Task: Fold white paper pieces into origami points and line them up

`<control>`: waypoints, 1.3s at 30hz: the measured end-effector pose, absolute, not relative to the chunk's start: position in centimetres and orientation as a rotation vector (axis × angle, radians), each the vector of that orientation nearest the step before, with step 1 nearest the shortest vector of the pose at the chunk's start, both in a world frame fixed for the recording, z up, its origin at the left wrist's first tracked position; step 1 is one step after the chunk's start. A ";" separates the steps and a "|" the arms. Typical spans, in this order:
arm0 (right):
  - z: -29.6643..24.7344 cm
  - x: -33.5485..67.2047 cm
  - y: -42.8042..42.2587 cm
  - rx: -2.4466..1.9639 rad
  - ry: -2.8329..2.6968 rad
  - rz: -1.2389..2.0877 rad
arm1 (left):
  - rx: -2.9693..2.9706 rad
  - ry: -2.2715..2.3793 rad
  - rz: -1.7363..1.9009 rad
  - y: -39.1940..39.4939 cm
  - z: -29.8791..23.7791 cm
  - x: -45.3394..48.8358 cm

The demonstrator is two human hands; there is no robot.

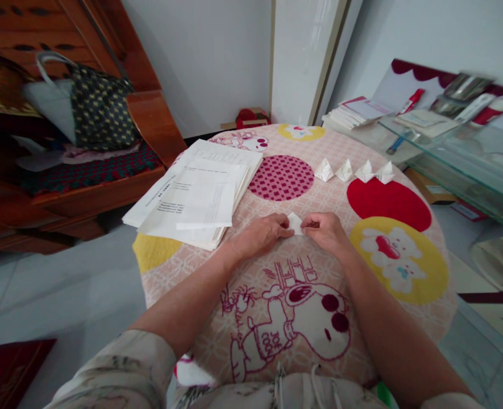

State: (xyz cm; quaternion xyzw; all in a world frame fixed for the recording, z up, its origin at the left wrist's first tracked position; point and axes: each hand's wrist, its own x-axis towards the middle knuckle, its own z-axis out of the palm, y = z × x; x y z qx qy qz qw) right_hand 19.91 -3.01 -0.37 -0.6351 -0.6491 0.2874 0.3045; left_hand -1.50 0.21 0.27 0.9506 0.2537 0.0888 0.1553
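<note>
A small folded piece of white paper [295,222] lies on the patterned tablecloth, between my two hands. The fingers of my left hand [272,227] are closed on its left edge. From the other side, my right hand [324,227] pinches its right edge. Farther back on the right, several folded white paper shapes with pointed tops, one of them this paper shape [324,170], stand in a row. To the left of my hands lies a stack of printed paper sheets [200,193], with a loose strip across its front.
The round table [260,272] has a cloth with cartoon figures. At right stands a glass shelf [460,153] with a red marker [412,101], cups and papers. A wooden bench [149,125] with a dark patterned bag [100,108] is at left.
</note>
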 end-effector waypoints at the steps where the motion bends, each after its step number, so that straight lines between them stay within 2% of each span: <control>1: -0.3 19.7 -3.1 -1.695 -1.730 0.755 | 2.721 0.731 0.251 0.2 0.4 -1.5; 12: 1.4 18.8 -3.1 -2.026 -1.848 0.520 | 2.722 0.765 0.268 -0.1 0.2 -1.3; 22: 1.0 23.7 -3.7 -2.015 -1.705 0.382 | 2.736 0.769 0.275 0.0 0.1 -1.2; 25: 1.0 22.7 -3.6 -1.823 -1.583 0.457 | 2.747 0.767 0.273 -0.1 0.1 -1.2; 29: 0.4 19.6 -3.2 -1.562 -1.729 0.667 | 2.766 0.765 0.279 -0.1 0.0 -1.3; 35: -0.3 18.1 -2.4 -1.676 -1.806 0.691 | 2.792 0.737 0.261 -0.4 0.6 -1.3; 39: -0.1 18.4 -2.6 -1.683 -1.763 0.714 | 2.824 0.800 0.101 -0.6 1.5 -1.1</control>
